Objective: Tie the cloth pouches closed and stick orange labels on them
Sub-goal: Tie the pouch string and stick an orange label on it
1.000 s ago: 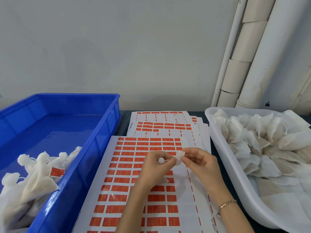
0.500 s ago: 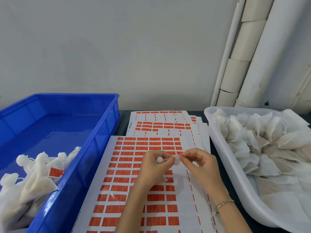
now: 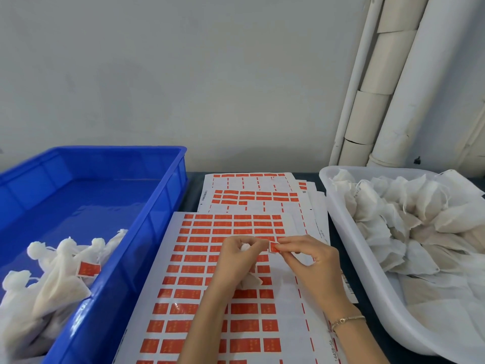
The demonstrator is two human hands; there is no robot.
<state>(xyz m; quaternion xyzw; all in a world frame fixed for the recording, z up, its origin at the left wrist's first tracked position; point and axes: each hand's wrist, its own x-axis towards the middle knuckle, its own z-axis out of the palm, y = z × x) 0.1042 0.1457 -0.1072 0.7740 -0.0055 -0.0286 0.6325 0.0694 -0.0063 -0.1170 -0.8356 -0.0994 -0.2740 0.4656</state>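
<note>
My left hand grips a small white cloth pouch by its gathered neck; the pouch body hangs below the palm over the label sheet. My right hand pinches a small orange label between thumb and fingertips, right beside the left hand's fingers. Both hands hover above the sheet of orange labels in the middle of the table. Whether the label touches the pouch string is hidden.
A blue bin on the left holds tied, labelled pouches. A white tub on the right is piled with untied pouches. More label sheets lie behind. White pipes run up the wall.
The piece pinched by my right hand showed its white side before; now its orange face is visible. Both hands stayed close together over the sheet.
</note>
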